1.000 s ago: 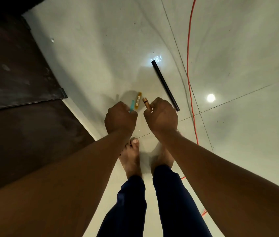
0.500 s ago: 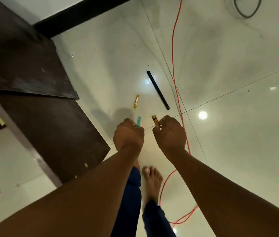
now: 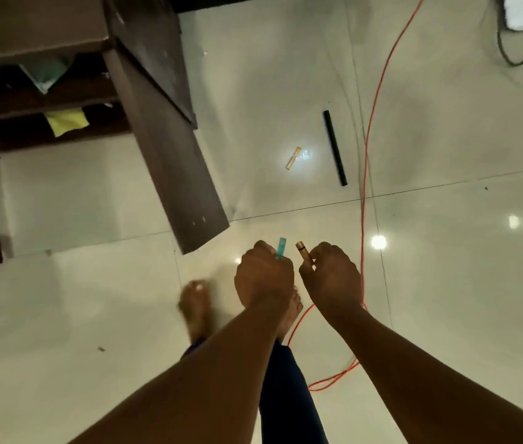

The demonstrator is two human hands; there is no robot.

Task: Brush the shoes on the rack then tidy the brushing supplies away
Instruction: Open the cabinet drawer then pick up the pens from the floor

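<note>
Person walking on: dark shelf unit (image 3: pixel 164 129) now fills upper left. Left hand (image 3: pixel 263 277) grips teal handle (image 3: pixel 281 247), right hand (image 3: pixel 330 277) pinches brown handle (image 3: pixel 303 253), centre frame. Yellow stick (image 3: pixel 293 158), black rod (image 3: pixel 335 148) left behind on floor. Likely carrying supplies to storage.

Above a glossy pale tiled floor (image 3: pixel 446 283), the left hand (image 3: pixel 263 278) grips a thin teal plastic handle (image 3: pixel 280 248) and the right hand (image 3: pixel 330 277) pinches a slim brown stick (image 3: pixel 303 252), beside a dark wooden rack (image 3: pixel 164 123).
</note>
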